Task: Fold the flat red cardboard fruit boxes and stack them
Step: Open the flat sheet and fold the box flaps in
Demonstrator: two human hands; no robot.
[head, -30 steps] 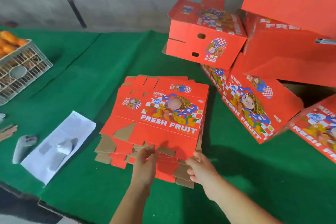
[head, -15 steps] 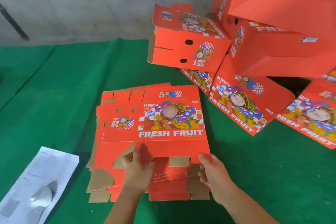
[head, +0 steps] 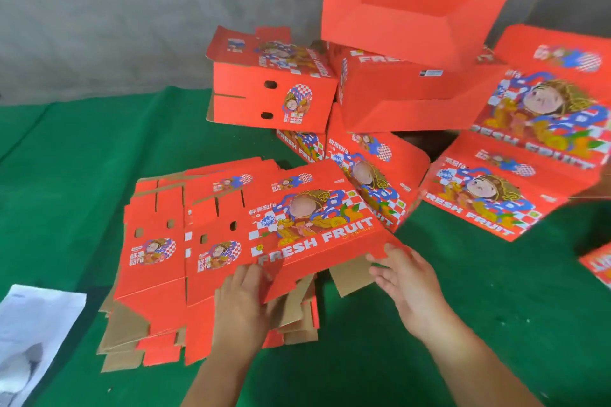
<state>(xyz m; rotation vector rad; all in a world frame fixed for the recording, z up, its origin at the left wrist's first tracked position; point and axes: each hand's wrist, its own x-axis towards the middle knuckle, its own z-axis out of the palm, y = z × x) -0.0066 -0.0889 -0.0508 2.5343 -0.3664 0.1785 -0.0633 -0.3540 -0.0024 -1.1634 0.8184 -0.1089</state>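
You are lifting top flat red cardboard fruit box blank (head: 310, 228) off pile of flat red blanks (head: 158, 274) on green-covered tabletop (head: 66, 175).

Left hand (head: 243, 304) pinching near edge, thumb on top. Right hand (head: 408, 281) holding right near corner, fingers loosely spread.

- Keep grip on both near corners.
- Raise blank clear before opening, so blank below is not dragging.
- Folded red boxes (head: 396, 92) heaped behind, leaning.

Hard to make out: fingers under blank hidden; heap cut off at right.

White paper (head: 36, 337) on green cloth (head: 82, 168)
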